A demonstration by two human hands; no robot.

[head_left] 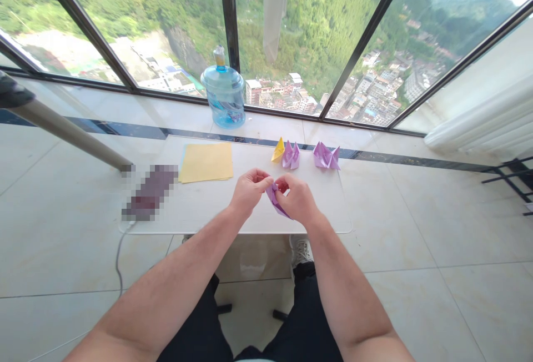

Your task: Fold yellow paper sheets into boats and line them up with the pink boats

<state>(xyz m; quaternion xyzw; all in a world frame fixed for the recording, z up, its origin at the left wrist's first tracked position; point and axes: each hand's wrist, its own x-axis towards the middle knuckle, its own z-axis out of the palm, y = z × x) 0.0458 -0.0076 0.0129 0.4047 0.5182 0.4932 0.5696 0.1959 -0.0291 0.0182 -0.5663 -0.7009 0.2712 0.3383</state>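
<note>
Both of my hands meet above the middle of a low white table [200, 206]. My left hand [249, 189] and my right hand [296, 198] are closed in pinches on one small piece of folded purple paper [275, 197] between them. Most of that paper is hidden by my fingers. Beyond my hands, near the table's far edge, stand a yellow folded paper shape [278, 151], a purple folded shape [291, 155] touching it, and another purple folded shape [326, 156] a little to the right.
A stack of yellow paper sheets [207, 162] lies at the table's far left. A blurred dark object [150, 191] sits at the left edge with a cable running down. A blue water jug [224, 93] stands by the window. A metal pole [62, 129] slants at left.
</note>
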